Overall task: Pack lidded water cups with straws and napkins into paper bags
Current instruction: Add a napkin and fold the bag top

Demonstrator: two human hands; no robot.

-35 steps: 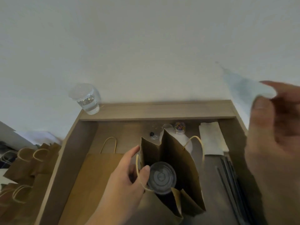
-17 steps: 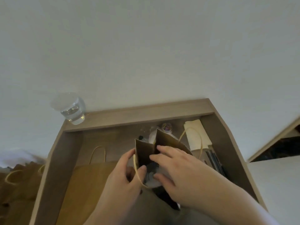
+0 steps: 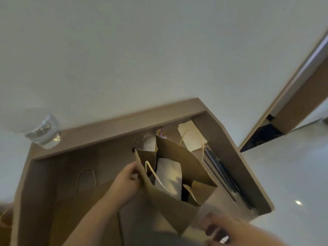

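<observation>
Left hand [image 3: 126,182] grips bag [image 3: 179,158] left rim. Napkin [image 3: 168,176] inside bag. Right hand [image 3: 223,229] near bag's front corner, blurred; fingers can't tell.

Single head-worn wide-angle camera looks steeply down at close range onto the left hand [image 3: 126,181] gripping the rim of the open brown paper bag [image 3: 168,210].

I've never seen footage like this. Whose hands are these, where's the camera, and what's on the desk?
No machine: a person wears one camera on the head, looking down at their own hands. The left hand grips the edge of an open paper bag standing on a wooden desk. A white napkin sits inside. The right hand is blurred; whether it holds anything is unclear. Near the bag lie spare napkins and dark straws; a cup of water stands on the ledge.
</observation>
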